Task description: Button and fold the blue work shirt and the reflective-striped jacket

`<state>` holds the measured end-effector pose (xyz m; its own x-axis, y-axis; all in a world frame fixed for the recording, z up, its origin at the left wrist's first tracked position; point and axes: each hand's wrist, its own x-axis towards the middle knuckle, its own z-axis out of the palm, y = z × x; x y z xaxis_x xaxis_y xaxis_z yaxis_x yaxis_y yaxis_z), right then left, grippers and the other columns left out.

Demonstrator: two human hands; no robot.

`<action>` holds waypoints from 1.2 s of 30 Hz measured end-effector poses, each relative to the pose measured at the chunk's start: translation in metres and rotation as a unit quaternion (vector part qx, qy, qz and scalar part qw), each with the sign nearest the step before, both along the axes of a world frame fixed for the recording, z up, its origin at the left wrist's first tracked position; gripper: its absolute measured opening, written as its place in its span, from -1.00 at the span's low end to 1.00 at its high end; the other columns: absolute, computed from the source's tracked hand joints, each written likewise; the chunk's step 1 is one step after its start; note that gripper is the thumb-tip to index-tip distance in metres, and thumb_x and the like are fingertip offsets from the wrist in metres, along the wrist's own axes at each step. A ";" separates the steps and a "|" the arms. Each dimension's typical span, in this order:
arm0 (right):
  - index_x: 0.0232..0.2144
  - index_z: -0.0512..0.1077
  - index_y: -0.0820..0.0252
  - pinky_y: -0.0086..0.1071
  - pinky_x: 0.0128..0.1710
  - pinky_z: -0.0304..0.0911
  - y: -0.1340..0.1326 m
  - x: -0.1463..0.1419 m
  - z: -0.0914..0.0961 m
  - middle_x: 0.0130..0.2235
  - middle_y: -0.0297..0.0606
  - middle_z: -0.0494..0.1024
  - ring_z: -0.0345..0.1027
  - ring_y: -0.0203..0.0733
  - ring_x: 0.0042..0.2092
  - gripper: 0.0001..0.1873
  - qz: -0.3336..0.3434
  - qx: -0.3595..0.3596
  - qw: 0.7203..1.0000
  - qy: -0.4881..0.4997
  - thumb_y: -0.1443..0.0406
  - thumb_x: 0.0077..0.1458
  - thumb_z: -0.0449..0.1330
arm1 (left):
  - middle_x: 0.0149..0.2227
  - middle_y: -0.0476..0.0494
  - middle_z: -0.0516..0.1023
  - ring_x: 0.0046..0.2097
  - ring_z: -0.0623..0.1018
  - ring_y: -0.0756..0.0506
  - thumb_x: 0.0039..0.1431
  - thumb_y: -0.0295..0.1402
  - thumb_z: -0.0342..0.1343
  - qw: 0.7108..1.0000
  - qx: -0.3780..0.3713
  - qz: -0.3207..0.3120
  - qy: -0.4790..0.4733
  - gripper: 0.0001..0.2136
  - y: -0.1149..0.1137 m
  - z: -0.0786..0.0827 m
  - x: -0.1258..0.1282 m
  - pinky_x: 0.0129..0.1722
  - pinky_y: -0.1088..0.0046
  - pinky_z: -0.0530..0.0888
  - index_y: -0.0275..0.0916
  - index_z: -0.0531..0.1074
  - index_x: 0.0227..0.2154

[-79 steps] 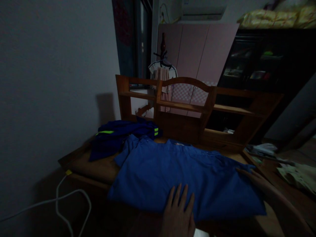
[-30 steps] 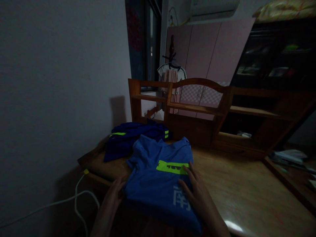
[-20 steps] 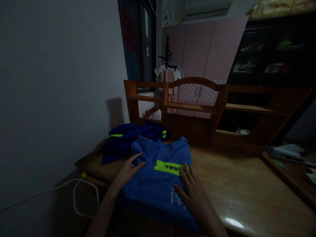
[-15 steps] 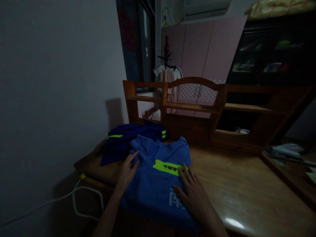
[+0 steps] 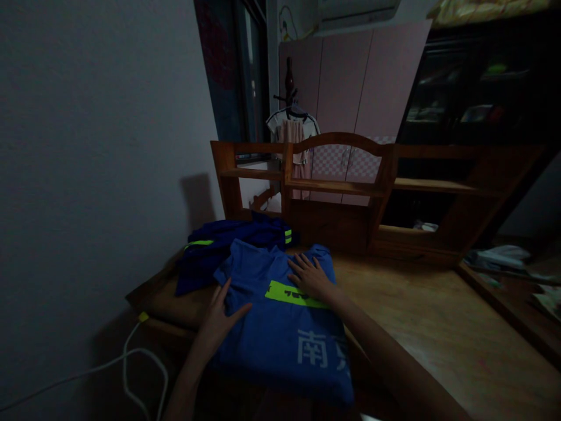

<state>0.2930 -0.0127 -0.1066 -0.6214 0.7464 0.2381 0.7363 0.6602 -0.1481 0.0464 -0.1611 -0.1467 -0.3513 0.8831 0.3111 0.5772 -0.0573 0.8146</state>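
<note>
Folded blue shirt (image 5: 280, 327): lies at the counter's (image 5: 421, 316) near left corner, yellow stripe (image 5: 293, 294) facing up. My left hand (image 5: 219, 318): grip released, palm flat on the shirt's left edge. My right hand (image 5: 311, 276): grip released, fingers spread just above the stripe. Dark blue jacket (image 5: 228, 245): bunched at the far left corner, touching the shirt. Wooden shelf (image 5: 342, 187): along the far edge.

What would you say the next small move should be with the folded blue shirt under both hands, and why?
Probably fold the far collar end toward the near hem. The blue shirt already lies as a narrow strip on the desk; the right hand lies flat near the collar above the yellow stripe, and the left hand rests on its left edge, neither in a closed grip.
</note>
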 end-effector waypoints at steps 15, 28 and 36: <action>0.27 -0.08 0.04 0.02 0.23 -0.36 0.026 -0.019 -0.011 0.33 -0.23 -0.26 -0.49 -0.04 0.33 -0.40 -0.061 0.088 0.993 0.050 0.06 0.24 -0.13 | 0.26 -0.28 0.01 0.27 0.11 -0.27 0.06 -0.07 0.08 0.997 -0.024 0.049 0.062 -0.20 -0.020 -0.002 0.004 0.18 0.11 0.19 -0.14 -0.20 0.28; 0.22 0.08 0.24 -0.10 0.15 -0.04 0.013 0.063 -0.018 0.25 0.01 0.07 -0.12 0.06 0.27 -0.43 -0.165 -0.062 0.976 0.125 0.20 0.19 -0.02 | -0.28 -0.19 0.51 -0.22 0.54 -0.27 0.02 0.00 -0.02 0.971 -0.122 0.207 0.012 -0.55 -0.084 -0.018 0.032 -0.24 0.20 0.48 -0.21 0.35 -0.13; -0.08 0.33 0.27 -0.46 -0.28 0.23 0.057 0.088 -0.015 -0.17 -0.16 0.52 0.39 -0.20 -0.19 -0.60 -0.195 -0.134 0.959 0.153 0.33 -0.03 0.15 | -0.19 -0.18 0.55 -0.16 0.53 -0.31 -0.05 -0.12 0.01 0.979 -0.092 0.139 0.115 -0.64 -0.080 -0.014 0.033 -0.17 0.15 0.49 -0.14 0.46 -0.21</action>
<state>0.3814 0.0441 -0.1213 -0.2141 0.9679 0.1318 0.8143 0.2514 -0.5232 0.0790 -0.2414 -0.1609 -0.5256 0.8119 0.2539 0.7186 0.2640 0.6434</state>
